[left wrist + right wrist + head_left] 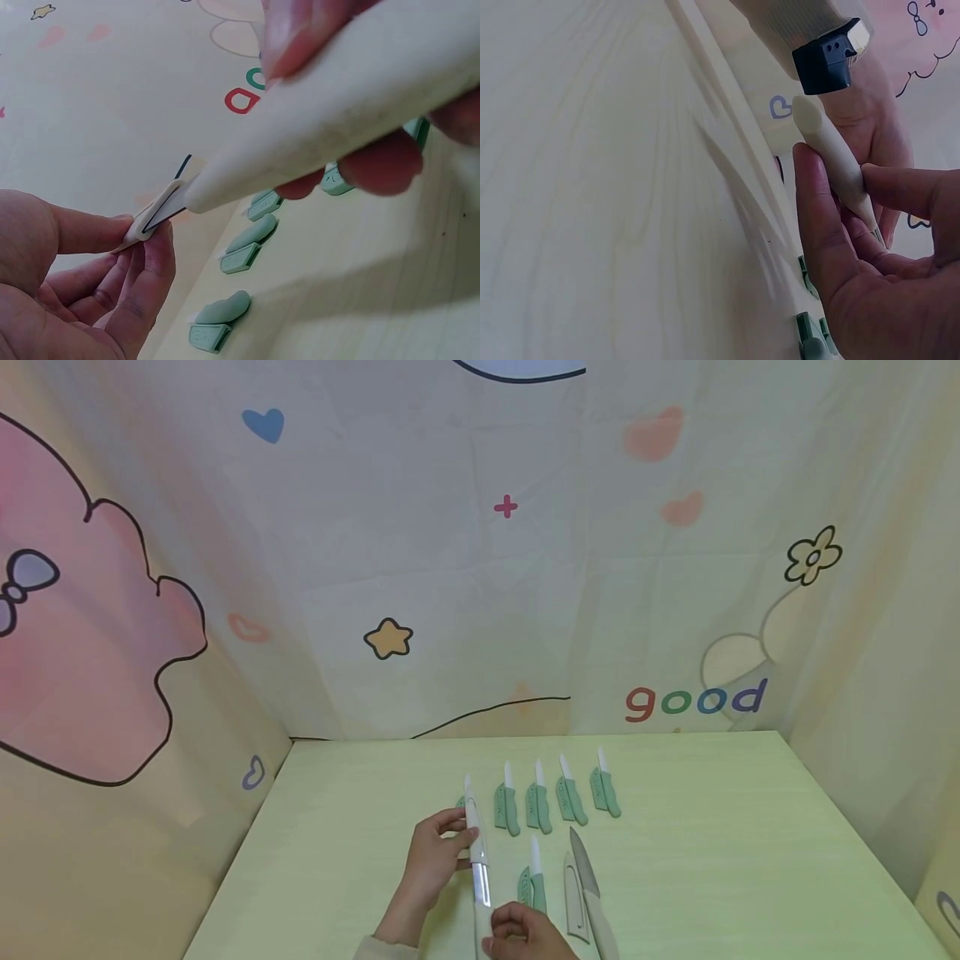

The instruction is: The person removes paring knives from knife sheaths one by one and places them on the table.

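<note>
My left hand [435, 853] pinches a white blade sheath [476, 843] between thumb and fingers. The handle [483, 931] of a white-handled knife is held by my right hand [529, 932]. The knife's blade [481, 885] sits partly inside the sheath, with a shiny stretch showing between sheath and handle. In the left wrist view, the pale handle [322, 120] crosses the foreground, and the left fingers [154, 262] are around the sheath. The right wrist view shows the handle [834, 154] between right thumb and fingers, its butt end sticking out.
Several small green-handled knives [572, 800] lie in a row at the back, green sheaths beside them. Nearer lies another green knife [538, 891] with its sheath [524, 887]. At its right rest a larger bare knife [585, 862] and a white sheath [575, 906]. A printed curtain [480, 552] surrounds the table.
</note>
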